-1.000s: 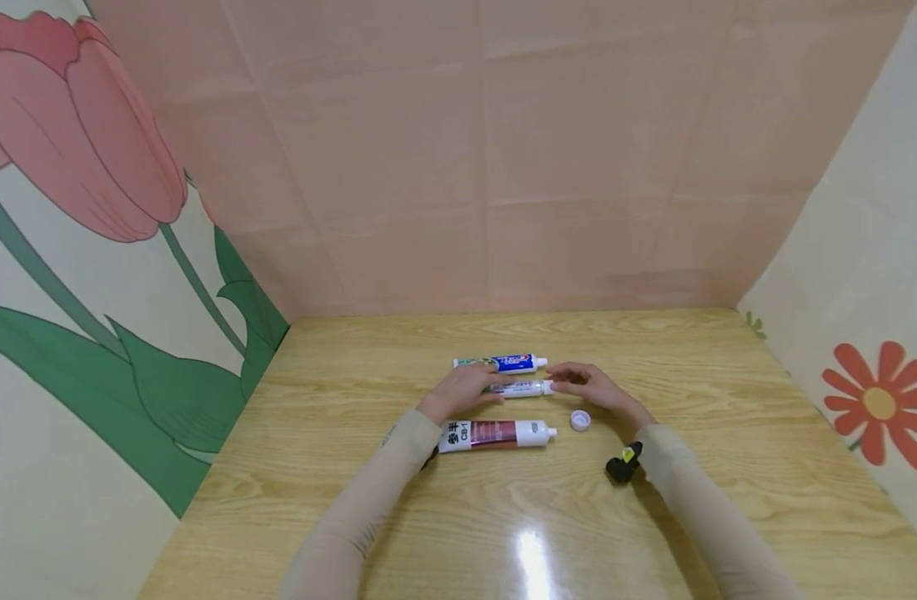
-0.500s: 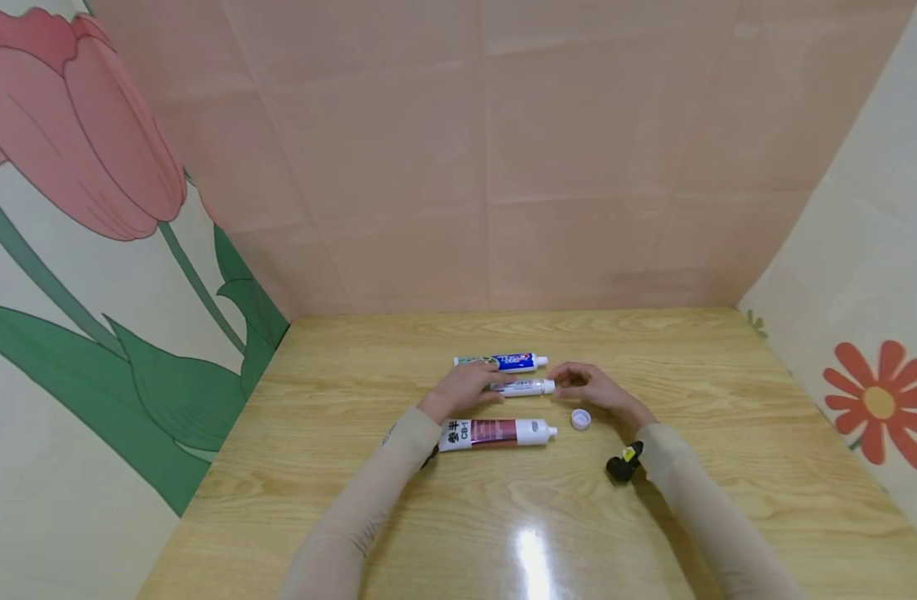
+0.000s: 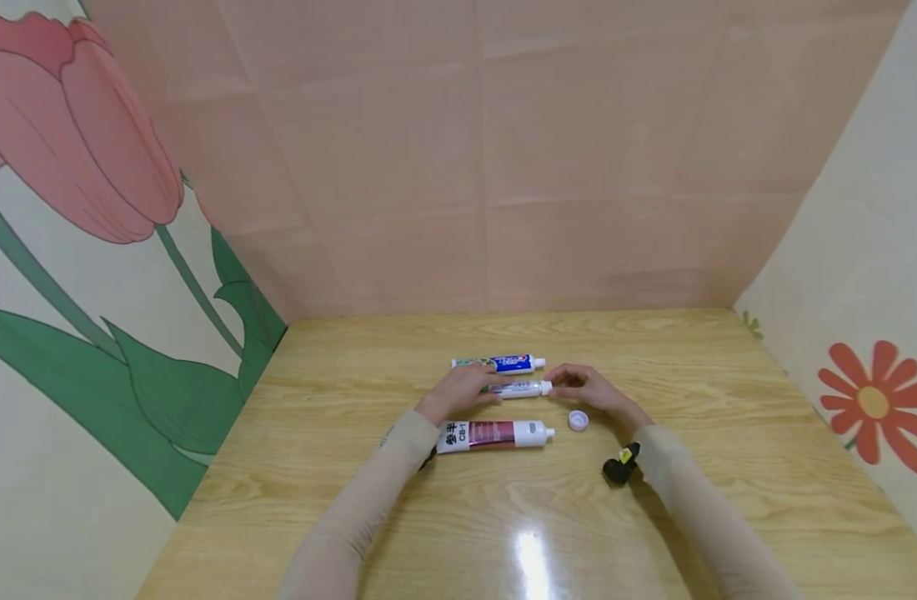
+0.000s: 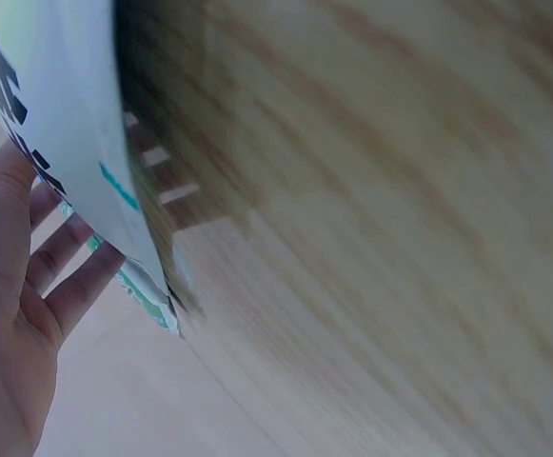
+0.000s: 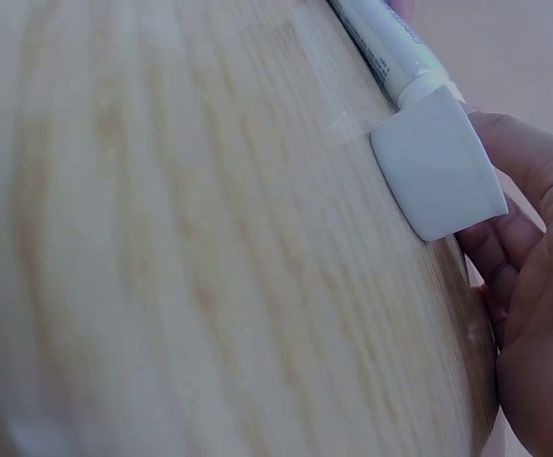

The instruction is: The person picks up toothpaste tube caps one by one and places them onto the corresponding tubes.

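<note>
Three toothpaste tubes lie roughly parallel, nozzle ends pointing right. My left hand (image 3: 458,390) holds the middle white toothpaste tube (image 3: 520,389) down on the table, its fingers over the body. At that tube's right end, my right hand (image 3: 589,390) pinches the small white cap (image 3: 546,387) between thumb and fingers. The blue toothpaste tube (image 3: 513,363) lies just behind. In front is the maroon-and-white toothpaste tube (image 3: 496,434) with its nozzle bare. A loose white cap (image 3: 578,420) rests beside it; in the right wrist view this loose cap (image 5: 438,162) partly hides my fingers.
The wooden table (image 3: 653,350) meets a pink backdrop (image 3: 488,167) behind and flower-painted walls on both sides. Below my right wrist sits a black wrist device (image 3: 620,467) with a yellow mark. Glare shows near the table's front.
My right fingers part a little around the middle tube's cap, then close on it again. The left hand and the tubes stay almost where they were; the view shifts slightly.
</note>
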The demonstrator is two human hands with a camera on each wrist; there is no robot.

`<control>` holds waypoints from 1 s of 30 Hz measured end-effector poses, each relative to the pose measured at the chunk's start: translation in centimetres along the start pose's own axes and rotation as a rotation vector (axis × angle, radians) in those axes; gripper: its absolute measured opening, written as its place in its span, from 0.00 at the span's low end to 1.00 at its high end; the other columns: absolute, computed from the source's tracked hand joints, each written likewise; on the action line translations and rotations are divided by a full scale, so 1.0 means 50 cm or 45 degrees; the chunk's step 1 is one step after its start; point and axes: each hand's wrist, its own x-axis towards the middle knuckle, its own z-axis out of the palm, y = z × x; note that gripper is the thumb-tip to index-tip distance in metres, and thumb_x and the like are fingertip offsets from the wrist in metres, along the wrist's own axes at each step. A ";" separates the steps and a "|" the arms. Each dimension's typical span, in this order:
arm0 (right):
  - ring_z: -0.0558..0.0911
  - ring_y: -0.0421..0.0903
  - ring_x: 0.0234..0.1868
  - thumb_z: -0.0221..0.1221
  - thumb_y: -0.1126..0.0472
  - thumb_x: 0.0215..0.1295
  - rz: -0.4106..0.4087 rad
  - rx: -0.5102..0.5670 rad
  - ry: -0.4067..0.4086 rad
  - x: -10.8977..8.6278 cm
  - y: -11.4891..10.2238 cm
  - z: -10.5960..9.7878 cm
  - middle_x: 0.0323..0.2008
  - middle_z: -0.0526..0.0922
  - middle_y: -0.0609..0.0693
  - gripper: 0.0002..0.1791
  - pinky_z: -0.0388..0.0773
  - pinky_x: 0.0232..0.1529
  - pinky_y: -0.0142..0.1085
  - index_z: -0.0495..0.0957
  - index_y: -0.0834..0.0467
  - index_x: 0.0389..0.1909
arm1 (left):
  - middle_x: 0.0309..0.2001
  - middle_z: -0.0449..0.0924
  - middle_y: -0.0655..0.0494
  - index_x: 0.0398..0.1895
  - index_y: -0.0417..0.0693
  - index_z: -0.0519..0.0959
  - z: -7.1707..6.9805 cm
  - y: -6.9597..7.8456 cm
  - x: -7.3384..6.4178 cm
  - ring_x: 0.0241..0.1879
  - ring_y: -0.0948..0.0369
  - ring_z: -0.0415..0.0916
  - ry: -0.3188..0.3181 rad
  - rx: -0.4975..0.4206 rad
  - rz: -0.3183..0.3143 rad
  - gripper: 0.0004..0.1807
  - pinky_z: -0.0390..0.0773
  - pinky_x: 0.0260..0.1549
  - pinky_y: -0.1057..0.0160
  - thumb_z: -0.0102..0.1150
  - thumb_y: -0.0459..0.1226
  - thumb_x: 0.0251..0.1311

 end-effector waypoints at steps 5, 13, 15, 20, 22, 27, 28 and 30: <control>0.74 0.46 0.36 0.59 0.65 0.61 0.023 -0.024 0.000 -0.001 0.001 0.000 0.38 0.78 0.59 0.14 0.73 0.35 0.31 0.76 0.66 0.47 | 0.61 0.71 0.57 0.64 0.68 0.65 0.001 0.001 -0.001 0.59 0.58 0.69 -0.032 -0.024 -0.033 0.26 0.67 0.61 0.56 0.51 0.54 0.61; 0.75 0.49 0.38 0.58 0.62 0.63 0.041 -0.083 0.015 -0.002 -0.004 0.000 0.40 0.79 0.59 0.14 0.74 0.36 0.32 0.77 0.63 0.48 | 0.59 0.73 0.58 0.63 0.67 0.66 0.001 0.003 0.001 0.57 0.60 0.70 -0.030 -0.033 -0.045 0.26 0.68 0.59 0.58 0.52 0.53 0.61; 0.76 0.48 0.39 0.58 0.62 0.63 0.046 -0.082 0.018 -0.001 -0.002 0.001 0.40 0.79 0.59 0.14 0.74 0.37 0.32 0.77 0.63 0.48 | 0.56 0.74 0.61 0.63 0.66 0.67 0.002 0.003 0.001 0.54 0.62 0.71 -0.023 -0.029 -0.039 0.26 0.70 0.58 0.60 0.52 0.53 0.61; 0.77 0.48 0.41 0.58 0.61 0.63 0.082 -0.066 0.037 0.006 0.018 -0.001 0.42 0.80 0.57 0.13 0.75 0.41 0.33 0.78 0.61 0.46 | 0.55 0.75 0.61 0.63 0.66 0.67 0.004 0.001 0.002 0.53 0.63 0.72 -0.019 -0.022 -0.034 0.26 0.71 0.57 0.61 0.52 0.53 0.61; 0.77 0.47 0.42 0.59 0.58 0.63 0.090 -0.079 0.049 0.009 0.033 -0.002 0.42 0.81 0.55 0.13 0.74 0.42 0.33 0.79 0.59 0.46 | 0.55 0.75 0.61 0.63 0.66 0.67 0.004 0.001 0.001 0.53 0.63 0.72 -0.016 -0.025 -0.031 0.26 0.71 0.56 0.60 0.52 0.53 0.61; 0.77 0.44 0.43 0.58 0.52 0.62 0.096 -0.136 0.090 0.013 0.061 -0.001 0.43 0.82 0.51 0.15 0.74 0.45 0.32 0.80 0.55 0.46 | 0.53 0.76 0.61 0.63 0.65 0.68 0.004 0.003 0.001 0.50 0.63 0.73 -0.001 -0.024 -0.012 0.26 0.72 0.54 0.62 0.52 0.53 0.60; 0.77 0.44 0.43 0.59 0.51 0.62 0.098 -0.139 0.099 0.012 0.062 0.000 0.42 0.82 0.51 0.15 0.74 0.45 0.32 0.80 0.55 0.46 | 0.53 0.76 0.61 0.63 0.64 0.68 0.004 0.003 0.001 0.50 0.64 0.73 0.002 -0.019 -0.009 0.26 0.73 0.54 0.62 0.52 0.53 0.60; 0.77 0.44 0.43 0.59 0.50 0.62 0.106 -0.152 0.112 0.011 0.061 0.001 0.43 0.82 0.51 0.16 0.73 0.45 0.33 0.80 0.55 0.45 | 0.52 0.77 0.62 0.63 0.64 0.68 0.005 0.003 0.001 0.49 0.64 0.73 0.009 -0.016 -0.003 0.26 0.73 0.53 0.63 0.52 0.53 0.60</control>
